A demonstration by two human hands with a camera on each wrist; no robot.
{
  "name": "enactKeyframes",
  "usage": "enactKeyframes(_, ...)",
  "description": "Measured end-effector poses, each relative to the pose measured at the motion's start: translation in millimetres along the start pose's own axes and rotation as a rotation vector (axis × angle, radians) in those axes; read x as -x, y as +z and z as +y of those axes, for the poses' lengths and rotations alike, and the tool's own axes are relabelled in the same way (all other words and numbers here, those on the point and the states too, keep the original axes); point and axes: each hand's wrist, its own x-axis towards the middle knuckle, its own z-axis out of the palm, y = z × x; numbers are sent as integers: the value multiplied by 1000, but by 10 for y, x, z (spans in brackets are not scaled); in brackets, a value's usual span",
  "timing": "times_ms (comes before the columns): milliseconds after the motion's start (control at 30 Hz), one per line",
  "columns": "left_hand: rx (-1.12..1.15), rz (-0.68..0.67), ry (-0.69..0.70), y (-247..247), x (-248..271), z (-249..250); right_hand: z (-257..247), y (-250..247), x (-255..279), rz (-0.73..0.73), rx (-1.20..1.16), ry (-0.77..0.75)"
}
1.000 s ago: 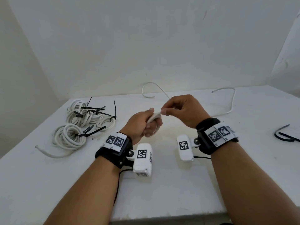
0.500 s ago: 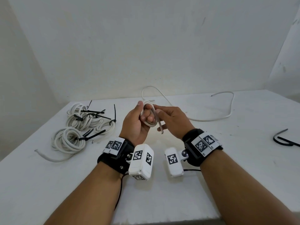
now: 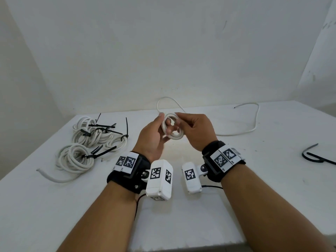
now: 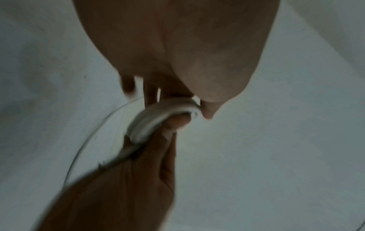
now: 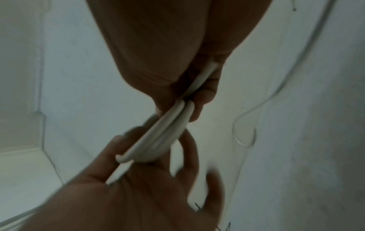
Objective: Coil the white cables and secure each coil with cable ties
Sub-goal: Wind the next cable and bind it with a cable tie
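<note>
A small coil of white cable (image 3: pixel 172 132) is held up above the white table (image 3: pixel 181 215) between both hands. My left hand (image 3: pixel 160 131) grips its left side, thumb on the outside and fingers through the ring. My right hand (image 3: pixel 183 124) pinches the coil's right side, seen edge-on as the coil (image 5: pixel 169 131) in the right wrist view. The left wrist view shows the coil (image 4: pixel 158 115) blurred between both hands. The free cable (image 3: pixel 254 124) trails from the coil across the far table to its loose end at the back right.
Several tied white coils (image 3: pixel 91 140) with black cable ties (image 3: pixel 103 153) lie at the left. A loose black cable tie (image 3: pixel 316 157) lies at the right edge. White walls close the back and left.
Both hands have risen and come together. The single turn held a second ago has become a small ring of two or three turns, and the free cable has been drawn closer.
</note>
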Motion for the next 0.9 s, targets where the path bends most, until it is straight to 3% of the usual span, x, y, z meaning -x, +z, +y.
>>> enactKeyframes(67,-211,46,-14,-100,-8,-14,-7,-30,-9,4,87,-23)
enactKeyframes(133,-222,14,-81,-167,-2,-12,-27,-41,0,-72,209,-45)
enactKeyframes(367,12,201,-167,-2,22,-103,-45,-49,-4,-227,363,-50)
enactKeyframes(600,239,343,-52,109,35,-35,-96,81,30,-294,320,-30)
enactKeyframes(700,195,318,-12,72,23,-56,-122,50,22,-379,374,3)
enactKeyframes(767,14,255,-20,7,2,-60,-126,-13,26,-416,435,18)
enactKeyframes(900,-231,97,-172,-78,4,-35,-136,-88,43,-582,603,104)
